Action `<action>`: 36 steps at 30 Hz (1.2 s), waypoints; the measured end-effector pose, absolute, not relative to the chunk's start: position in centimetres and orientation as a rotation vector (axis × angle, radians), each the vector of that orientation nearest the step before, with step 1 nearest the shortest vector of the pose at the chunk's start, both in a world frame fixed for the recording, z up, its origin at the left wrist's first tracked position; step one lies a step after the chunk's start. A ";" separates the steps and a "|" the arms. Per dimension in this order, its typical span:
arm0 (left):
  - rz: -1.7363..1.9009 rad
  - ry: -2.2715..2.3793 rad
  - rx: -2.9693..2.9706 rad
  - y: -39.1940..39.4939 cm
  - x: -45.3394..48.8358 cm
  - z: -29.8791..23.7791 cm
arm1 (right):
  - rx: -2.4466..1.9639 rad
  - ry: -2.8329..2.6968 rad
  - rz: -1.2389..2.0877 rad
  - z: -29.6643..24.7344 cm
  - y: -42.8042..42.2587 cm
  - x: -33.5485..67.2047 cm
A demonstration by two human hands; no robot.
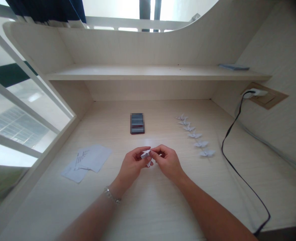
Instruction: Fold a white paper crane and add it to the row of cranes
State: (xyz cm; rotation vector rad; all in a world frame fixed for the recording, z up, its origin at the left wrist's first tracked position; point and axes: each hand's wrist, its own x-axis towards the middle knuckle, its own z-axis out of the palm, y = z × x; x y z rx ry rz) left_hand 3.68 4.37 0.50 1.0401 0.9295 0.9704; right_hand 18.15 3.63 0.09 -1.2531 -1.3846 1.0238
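Observation:
Between my two hands, above the middle of the desk, is a small piece of folded white paper (145,154) with some print on it. My left hand (134,163) pinches it from the left, thumb below and fingers behind. From the other side my right hand (167,161) grips its edge between thumb and fingertips. The fingers hide part of the paper, so its full shape cannot be made out. To the right, several folded white paper cranes (194,135) stand in a slanting row. Flat printed paper sheets (94,157) lie overlapping on the left.
A phone (137,123) lies behind my hands. A black cable (223,144) runs from a plug in the wall socket (268,96) down across the desk's right side. A shelf (148,72) spans the back, with a thin flat item (234,67) on it. White bars (19,63) border the left.

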 end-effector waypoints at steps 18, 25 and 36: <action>0.989 0.954 1.063 4.4 3.7 0.5 | -1.261 -1.362 1.056 0.3 3.9 18.2; 0.983 0.926 1.058 4.5 3.5 0.5 | -1.158 -1.236 1.201 -0.5 4.4 18.2; 0.919 0.886 1.015 4.4 3.4 0.7 | -1.152 -1.163 1.203 -0.9 4.7 18.3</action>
